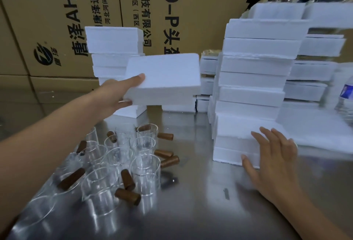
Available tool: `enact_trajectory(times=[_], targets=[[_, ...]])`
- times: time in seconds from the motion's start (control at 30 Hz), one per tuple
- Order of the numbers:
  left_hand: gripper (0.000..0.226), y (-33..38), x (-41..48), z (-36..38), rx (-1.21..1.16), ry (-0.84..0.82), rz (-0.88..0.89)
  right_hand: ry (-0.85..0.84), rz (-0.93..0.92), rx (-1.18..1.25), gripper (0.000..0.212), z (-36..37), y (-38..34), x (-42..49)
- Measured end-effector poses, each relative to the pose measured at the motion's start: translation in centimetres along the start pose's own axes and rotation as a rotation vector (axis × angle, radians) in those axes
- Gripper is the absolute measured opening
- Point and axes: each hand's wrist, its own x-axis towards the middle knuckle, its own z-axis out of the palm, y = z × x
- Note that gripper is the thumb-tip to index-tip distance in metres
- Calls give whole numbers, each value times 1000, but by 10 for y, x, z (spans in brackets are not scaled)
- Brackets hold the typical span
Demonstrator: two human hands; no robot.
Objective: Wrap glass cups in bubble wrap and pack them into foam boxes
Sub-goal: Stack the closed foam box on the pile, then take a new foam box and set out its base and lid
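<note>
Nine or more glass cups [146,173] are grouped at 7 o'clock. One foam box [168,75] is pinched near 12 o'clock by the left grip [114,95]. The right grip [275,161], fingers [265,134] spread, is laid on one foam stack [238,130] at 4 o'clock.

Brushed steel tabletop [191,192], shiny, with blurred reflections. Behind it, a wall of stacked brown cartons [47,10], black Chinese print running sideways. Plastic water bottle [346,96] at far right edge.

table [191,192] is shiny brushed metal, cups [145,171] clear glossy glass with brown wood-looking handles [127,196], boxes [252,81] matt grainy white foam, cartons [57,20] dull brown cardboard.
</note>
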Motion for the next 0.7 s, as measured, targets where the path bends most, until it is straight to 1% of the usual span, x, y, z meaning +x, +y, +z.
enact_trajectory(times=[0.07, 0.1, 0.17, 0.2, 0.27, 0.37, 0.43, 0.5, 0.53, 0.57, 0.63, 0.7], targets=[[58, 6, -26, 18, -66, -91, -37, 11, -9, 3, 56, -4, -3, 0], [55, 7, -37, 27, -99, -123, -65, 19, -19, 12, 55, -6, -4, 0], [61, 6, -58, 44, -129, -181, -123, 34, -16, 61, 55, -12, -5, -3], [67, 5, -67, 52, -135, -210, -150, 36, 18, 111, 56, -15, -5, -5], [75, 1, -84, 65, -148, -265, -193, 32, 150, 261, 55, -25, -5, -9], [75, -8, -104, 83, -168, -338, -242, 67, 391, 481, 47, -40, 4, -13], [73, -16, -113, 95, -128, -370, -275, 107, 541, 630, 36, -50, 12, -17], [76, -24, -121, 109, -49, -388, -312, 101, 664, 757, 24, -60, 20, -20], [77, -28, -124, 116, -9, -390, -322, 75, 712, 805, 23, -64, 25, -20], [78, -32, -127, 123, 24, -382, -329, 27, 758, 877, 25, -69, 30, -20], [75, -38, -132, 136, 66, -363, -337, -148, 893, 1087, 37, -77, 39, -18], [71, -43, -136, 147, 105, -380, -344, -316, 1026, 1227, 47, -87, 45, -16]])
